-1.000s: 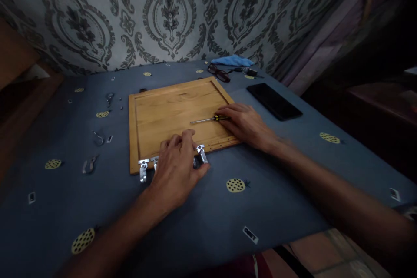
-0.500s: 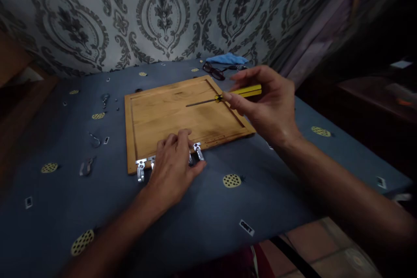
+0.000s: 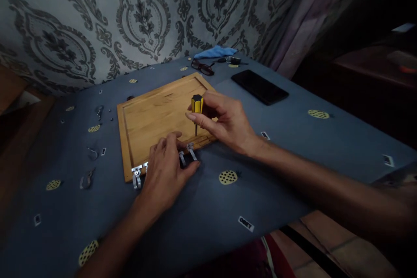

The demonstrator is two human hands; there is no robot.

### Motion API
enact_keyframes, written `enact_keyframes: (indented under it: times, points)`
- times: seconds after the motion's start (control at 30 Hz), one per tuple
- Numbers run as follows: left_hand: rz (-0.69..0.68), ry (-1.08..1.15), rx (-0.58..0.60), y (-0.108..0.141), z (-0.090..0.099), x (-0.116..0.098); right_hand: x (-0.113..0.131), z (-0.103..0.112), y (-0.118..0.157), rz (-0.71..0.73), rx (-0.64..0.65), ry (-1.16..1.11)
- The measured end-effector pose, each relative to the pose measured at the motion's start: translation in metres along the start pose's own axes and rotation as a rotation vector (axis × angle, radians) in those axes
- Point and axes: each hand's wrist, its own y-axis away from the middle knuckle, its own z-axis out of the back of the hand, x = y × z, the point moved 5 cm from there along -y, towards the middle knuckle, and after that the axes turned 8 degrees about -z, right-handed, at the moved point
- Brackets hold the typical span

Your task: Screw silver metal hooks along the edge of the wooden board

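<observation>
A framed wooden board (image 3: pixel 153 117) lies on the table. A silver metal hook strip (image 3: pixel 137 173) runs along its near edge, with its middle hidden under my left hand (image 3: pixel 164 169). My left fingers bend over the strip onto the board, and the thumb lies on the near side below the right-end hook (image 3: pixel 191 150). In my right hand (image 3: pixel 226 124) is a yellow-and-black screwdriver (image 3: pixel 197 105), gripped by its handle and held nearly upright. Its shaft points down just behind the right-end hook; whether the tip touches anything I cannot tell.
Loose metal hooks (image 3: pixel 92 153), another metal piece (image 3: pixel 87 179) and small bits lie left of the board. Behind it are glasses (image 3: pixel 202 67) and a blue cloth (image 3: pixel 216 52). A black phone-like slab (image 3: pixel 259 87) lies at right on the blue tablecloth (image 3: pixel 276 208).
My right hand has moved left and down, turning the screwdriver from nearly level to upright near the hook strip. The view has shifted, uncovering the black slab. My left hand stays on the strip.
</observation>
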Motion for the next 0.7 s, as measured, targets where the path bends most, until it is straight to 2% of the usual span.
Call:
enact_keyframes:
  times: [0.23, 0.7]
  points:
    - [-0.014, -0.011, -0.009, 0.001, 0.0, 0.0, -0.002, 0.015, 0.016, -0.1, -0.121, -0.217]
    - [0.002, -0.025, -0.027, 0.001, -0.002, 0.002, 0.005, 0.014, 0.022, -0.106, -0.049, -0.191]
